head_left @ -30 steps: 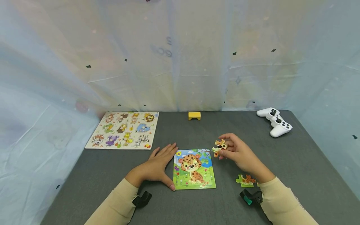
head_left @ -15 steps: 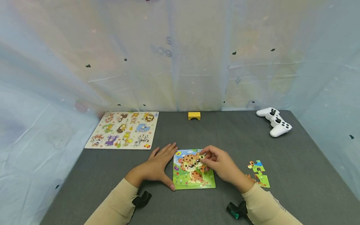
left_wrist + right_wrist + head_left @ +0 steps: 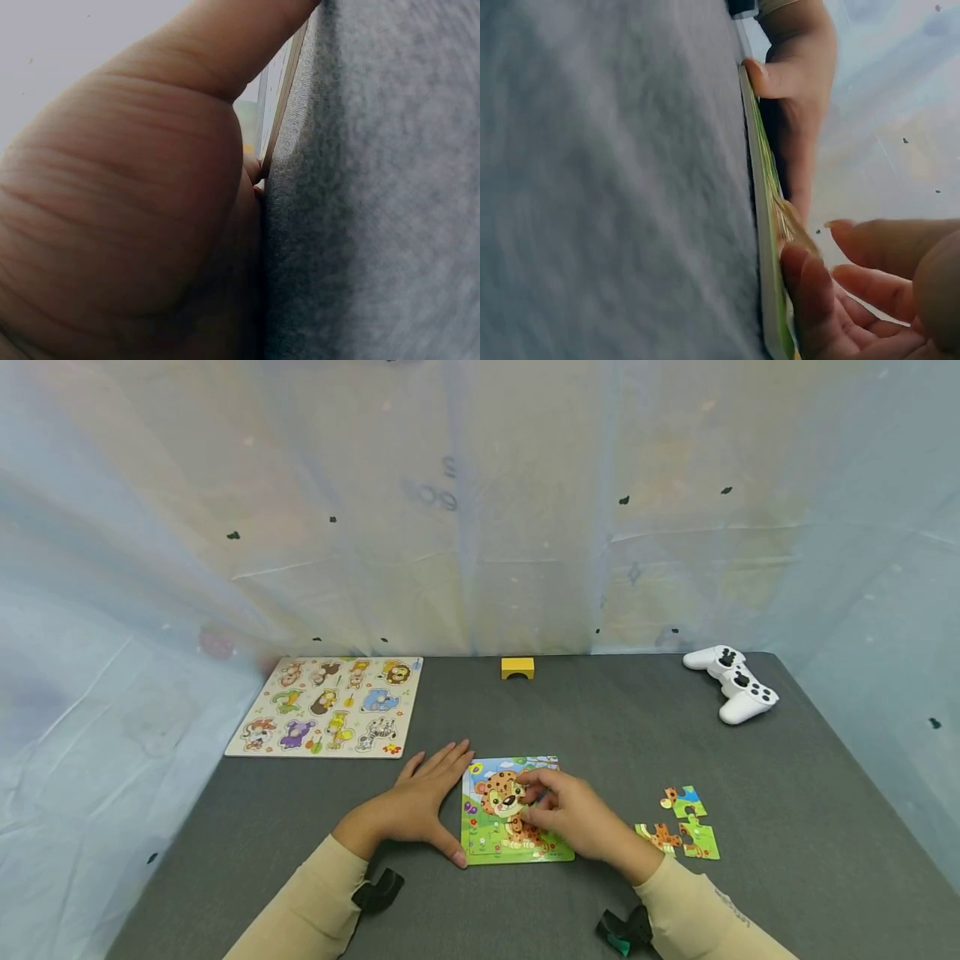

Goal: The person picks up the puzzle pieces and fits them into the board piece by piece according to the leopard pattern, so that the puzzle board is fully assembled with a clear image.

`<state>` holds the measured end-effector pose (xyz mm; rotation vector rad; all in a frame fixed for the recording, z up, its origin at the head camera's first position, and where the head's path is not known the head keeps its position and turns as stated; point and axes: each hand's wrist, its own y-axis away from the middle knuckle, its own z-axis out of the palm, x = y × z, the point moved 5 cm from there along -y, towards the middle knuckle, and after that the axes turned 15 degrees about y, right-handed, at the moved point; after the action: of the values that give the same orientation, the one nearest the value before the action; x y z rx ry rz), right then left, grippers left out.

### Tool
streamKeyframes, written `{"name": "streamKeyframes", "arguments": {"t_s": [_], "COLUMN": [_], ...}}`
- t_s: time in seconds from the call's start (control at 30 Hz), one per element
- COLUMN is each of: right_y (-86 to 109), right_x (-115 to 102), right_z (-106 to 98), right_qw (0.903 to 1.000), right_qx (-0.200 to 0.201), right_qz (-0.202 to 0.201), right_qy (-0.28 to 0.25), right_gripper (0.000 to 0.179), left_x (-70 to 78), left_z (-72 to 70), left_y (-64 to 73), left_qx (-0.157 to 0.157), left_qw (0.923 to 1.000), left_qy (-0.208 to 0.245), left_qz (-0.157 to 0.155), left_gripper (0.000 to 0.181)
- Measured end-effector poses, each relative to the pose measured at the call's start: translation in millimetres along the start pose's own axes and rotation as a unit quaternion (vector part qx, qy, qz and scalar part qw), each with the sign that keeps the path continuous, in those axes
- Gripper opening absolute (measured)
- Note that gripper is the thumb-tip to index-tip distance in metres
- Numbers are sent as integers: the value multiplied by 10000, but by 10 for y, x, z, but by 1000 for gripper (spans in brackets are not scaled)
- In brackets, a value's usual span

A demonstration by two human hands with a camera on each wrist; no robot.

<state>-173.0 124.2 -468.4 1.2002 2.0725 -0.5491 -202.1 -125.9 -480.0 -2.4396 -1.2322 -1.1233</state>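
A square jigsaw board [image 3: 483, 852] with a cartoon leopard on green grass lies in front of the person. The left hand [image 3: 420, 806] rests spread on the table at its left, thumb by the lower left corner and fingertips near the upper left one. Over the board's right half, the right hand [image 3: 566, 810] holds a jigsaw piece [image 3: 799, 231] with curled fingers. In the right wrist view that piece tilts up from the board's surface, one edge low against it. The right fingers hide much of the leopard's right side in the head view.
Several loose jigsaw pieces [image 3: 699, 841] lie right of the board, near the right forearm. An animal peg puzzle [image 3: 351, 702] is at the back left. A yellow arch block [image 3: 517, 669] and a white game controller [image 3: 733, 683] stand along the back, before a plastic sheet [image 3: 525, 527].
The right hand has carried the jigsaw piece leftward from beside the board onto its right half, then slightly lower. Loose pieces under the forearm have come into sight. The left hand stays put.
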Motion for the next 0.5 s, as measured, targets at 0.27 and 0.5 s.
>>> {"name": "streamKeyframes", "arguments": {"t_s": [0.27,0.5], "right_y": [83,186], "right_x": [-197,-291], "right_z": [-42,91], "right_qw": [9667,9108], "right_qx": [214,-558], "right_qz": [-1085,-1563], "right_qy": [2308,3781], "right_gripper": [36,61], "left_x": [-8,-6], "left_z": [7,4], "left_y": [-1,1], "left_qx": [-35,-49], "left_qw": [10000,10000], "left_qy": [-43,-82], "left_qz": [27,-11], "left_gripper": [155,155]}}
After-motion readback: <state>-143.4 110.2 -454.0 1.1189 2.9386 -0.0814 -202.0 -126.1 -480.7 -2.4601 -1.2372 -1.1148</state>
